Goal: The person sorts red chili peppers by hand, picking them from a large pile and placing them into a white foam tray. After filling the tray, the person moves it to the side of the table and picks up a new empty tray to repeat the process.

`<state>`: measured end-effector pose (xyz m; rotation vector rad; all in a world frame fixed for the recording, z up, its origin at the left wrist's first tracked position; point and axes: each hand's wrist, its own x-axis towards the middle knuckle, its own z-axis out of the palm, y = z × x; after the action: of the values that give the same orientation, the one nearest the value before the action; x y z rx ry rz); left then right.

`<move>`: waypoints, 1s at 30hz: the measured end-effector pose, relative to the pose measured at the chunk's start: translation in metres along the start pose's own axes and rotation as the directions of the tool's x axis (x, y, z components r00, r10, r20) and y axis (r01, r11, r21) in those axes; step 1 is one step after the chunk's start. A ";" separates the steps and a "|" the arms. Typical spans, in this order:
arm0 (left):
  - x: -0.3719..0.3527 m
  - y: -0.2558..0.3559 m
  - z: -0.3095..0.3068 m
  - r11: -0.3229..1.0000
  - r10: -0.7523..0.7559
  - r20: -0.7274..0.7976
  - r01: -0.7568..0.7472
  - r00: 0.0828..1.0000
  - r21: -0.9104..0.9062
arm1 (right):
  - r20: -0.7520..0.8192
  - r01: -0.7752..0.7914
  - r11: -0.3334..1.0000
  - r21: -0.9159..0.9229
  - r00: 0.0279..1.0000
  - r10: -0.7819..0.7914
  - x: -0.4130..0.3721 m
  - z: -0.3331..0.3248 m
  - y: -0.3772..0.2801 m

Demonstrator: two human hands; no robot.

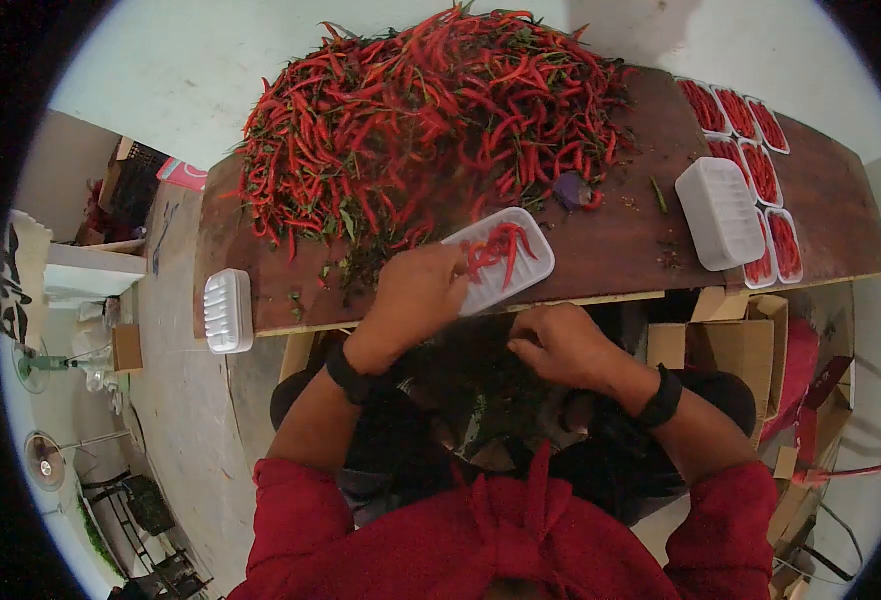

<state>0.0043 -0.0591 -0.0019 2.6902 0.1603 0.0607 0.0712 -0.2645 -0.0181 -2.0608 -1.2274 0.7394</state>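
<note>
A white plastic tray [536, 268] with a few red chili peppers [513, 243] in it lies tilted at the table's front edge. My left hand [416, 300] reaches over the tray's left side, its fingers closed on red chili peppers that look slightly blurred. Below the tray, just off the table edge, my right hand [564, 343] is closed with the thumb against the fingers; what it holds, if anything, is hidden. Behind the tray spreads a large heap of red chili peppers [441, 110] with green stems and leaves.
A stack of white trays [721, 215] stands at the right, beside several filled trays [758, 170]. More stacked trays [228, 312] sit at the wooden table's [601, 275] left corner. A purple object [571, 190] lies by the heap. An open cardboard box [726, 345] is below right.
</note>
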 end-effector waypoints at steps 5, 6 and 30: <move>0.000 0.005 0.004 1.000 -0.017 0.056 0.017 0.998 0.012 | 0.007 0.010 1.000 -0.006 1.000 -0.010 0.000 0.002 0.000; 0.001 0.006 0.005 1.000 -0.018 0.054 0.017 0.998 0.012 | 0.007 0.011 1.000 -0.007 1.000 -0.011 -0.001 0.002 0.000; 0.004 0.007 0.024 0.990 0.026 0.035 -0.031 0.999 0.139 | 0.038 0.025 0.998 -0.061 0.999 -0.023 -0.005 0.006 0.004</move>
<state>0.0104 -0.0747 -0.0205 2.8318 0.1202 0.0146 0.0669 -0.2688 -0.0241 -2.0863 -1.3082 0.7414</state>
